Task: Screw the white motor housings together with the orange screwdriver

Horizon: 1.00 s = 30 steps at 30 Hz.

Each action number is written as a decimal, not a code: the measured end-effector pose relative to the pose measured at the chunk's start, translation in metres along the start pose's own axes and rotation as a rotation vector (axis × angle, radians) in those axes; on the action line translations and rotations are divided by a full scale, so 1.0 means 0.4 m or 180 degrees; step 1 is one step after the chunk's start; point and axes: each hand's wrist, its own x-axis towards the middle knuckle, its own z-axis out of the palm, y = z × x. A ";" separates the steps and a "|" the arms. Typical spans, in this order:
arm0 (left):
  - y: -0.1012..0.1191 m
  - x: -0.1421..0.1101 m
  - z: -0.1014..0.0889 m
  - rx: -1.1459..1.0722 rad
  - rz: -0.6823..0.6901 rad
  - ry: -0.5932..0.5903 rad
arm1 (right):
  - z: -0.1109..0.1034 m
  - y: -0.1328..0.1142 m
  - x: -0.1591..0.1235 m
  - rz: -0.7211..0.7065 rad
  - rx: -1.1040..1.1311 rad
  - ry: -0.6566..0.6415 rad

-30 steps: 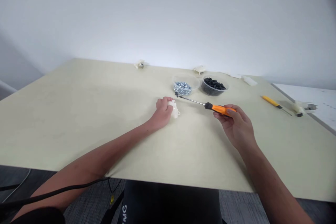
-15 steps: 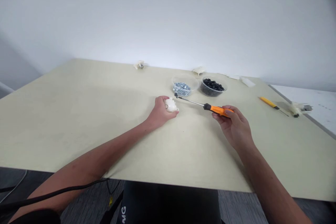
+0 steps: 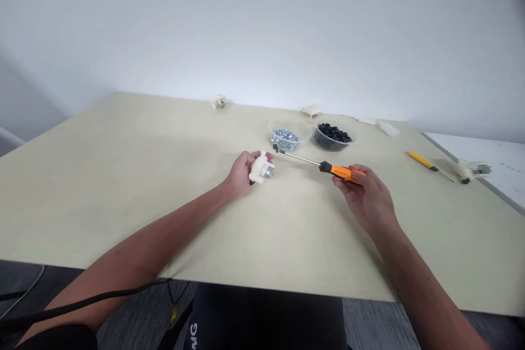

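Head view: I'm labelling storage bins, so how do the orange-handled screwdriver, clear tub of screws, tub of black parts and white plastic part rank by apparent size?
1. Orange-handled screwdriver, longest, though nearer the camera than the tubs.
2. Clear tub and tub of black parts: they look alike, so unranked.
3. White plastic part, smallest.

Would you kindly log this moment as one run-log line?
left hand: white plastic part | right hand: orange-handled screwdriver | tip near part
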 end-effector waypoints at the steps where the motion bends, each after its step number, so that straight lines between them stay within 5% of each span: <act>1: -0.001 -0.001 -0.001 -0.0115 -0.0059 -0.0069 | 0.001 -0.001 -0.001 0.0018 0.0001 -0.0028; 10: -0.027 0.008 -0.020 -0.0496 -0.0308 -0.0454 | 0.011 -0.001 -0.010 0.0098 -0.0104 -0.0196; 30: -0.028 0.005 -0.012 -0.0487 -0.0457 -0.0338 | 0.016 0.004 -0.016 -0.0074 -0.0266 -0.0326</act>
